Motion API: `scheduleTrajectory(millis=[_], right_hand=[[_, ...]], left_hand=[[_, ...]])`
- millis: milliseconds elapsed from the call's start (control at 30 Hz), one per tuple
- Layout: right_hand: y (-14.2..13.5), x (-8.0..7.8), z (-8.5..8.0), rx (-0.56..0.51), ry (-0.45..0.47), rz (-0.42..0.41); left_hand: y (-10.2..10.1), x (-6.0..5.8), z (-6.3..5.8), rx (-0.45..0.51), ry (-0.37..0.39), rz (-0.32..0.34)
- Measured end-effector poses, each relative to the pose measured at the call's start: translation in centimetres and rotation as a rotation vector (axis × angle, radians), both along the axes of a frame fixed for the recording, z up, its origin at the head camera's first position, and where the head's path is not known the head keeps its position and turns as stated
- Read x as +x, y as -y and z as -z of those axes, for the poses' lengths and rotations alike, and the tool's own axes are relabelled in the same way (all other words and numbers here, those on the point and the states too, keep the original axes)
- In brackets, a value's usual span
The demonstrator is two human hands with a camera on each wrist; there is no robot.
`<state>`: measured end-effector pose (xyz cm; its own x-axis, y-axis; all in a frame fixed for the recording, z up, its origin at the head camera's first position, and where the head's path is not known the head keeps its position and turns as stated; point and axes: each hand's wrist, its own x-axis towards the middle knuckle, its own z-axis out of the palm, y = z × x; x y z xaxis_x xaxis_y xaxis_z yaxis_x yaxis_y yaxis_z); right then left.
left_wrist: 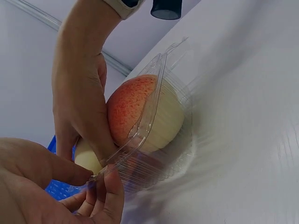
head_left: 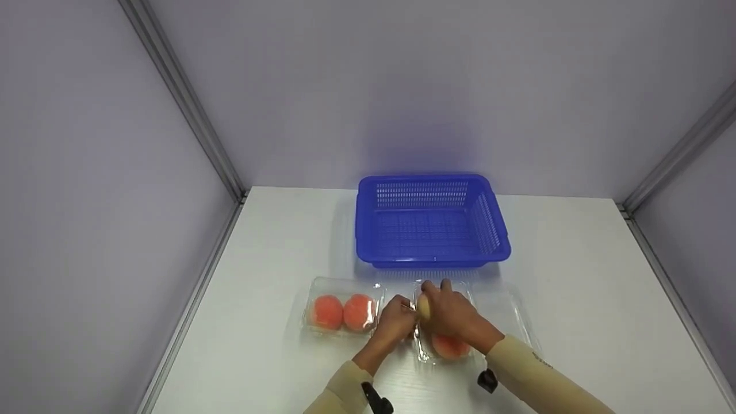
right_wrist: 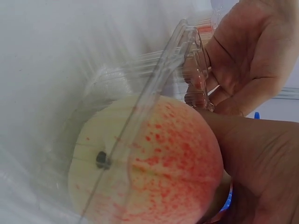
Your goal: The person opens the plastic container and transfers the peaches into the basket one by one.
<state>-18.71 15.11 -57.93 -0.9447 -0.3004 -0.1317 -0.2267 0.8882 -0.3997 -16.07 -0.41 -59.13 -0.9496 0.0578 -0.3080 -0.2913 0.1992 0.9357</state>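
Left hand (head_left: 398,317) pinches edge of clear container (left_wrist: 148,116); right hand (head_left: 454,315) grasps pale peach (head_left: 424,307) beside red-flecked peach (right_wrist: 182,158).

In the head view, the pale fruit (head_left: 424,308) is mostly covered by the right hand (head_left: 451,313), with only its 9 o'clock side left exposed. The peach (head_left: 451,347) in the clear box (head_left: 424,355) is partly covered too. The print (head_left: 541,360) on the right sleeve (head_left: 539,379) is too small to be read, and the left sleeve (head_left: 344,386) is cut off at 6 o'clock. In the left wrist view, the left hand (left_wrist: 35,179) is cut off toward 8 o'clock, and the blue basket (left_wrist: 58,187) is largely hidden behind the hands. In the right wrist view, the peach is cut off at 6 o'clock.
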Motion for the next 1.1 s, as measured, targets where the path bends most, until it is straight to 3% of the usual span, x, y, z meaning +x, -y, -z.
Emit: scheduleTrajectory(millis=[300, 1100], right_hand=[[-0.5, -0.5, -0.6, 0.042, -0.024, -0.023], [-1.3, -1.1, -3.0, -0.053, -0.048, -0.082]], left_hand=[[0.1, 0.1, -0.1, 0.014, 0.01, 0.016], [0.0, 0.1, -0.1, 0.012, 0.008, 0.005]])
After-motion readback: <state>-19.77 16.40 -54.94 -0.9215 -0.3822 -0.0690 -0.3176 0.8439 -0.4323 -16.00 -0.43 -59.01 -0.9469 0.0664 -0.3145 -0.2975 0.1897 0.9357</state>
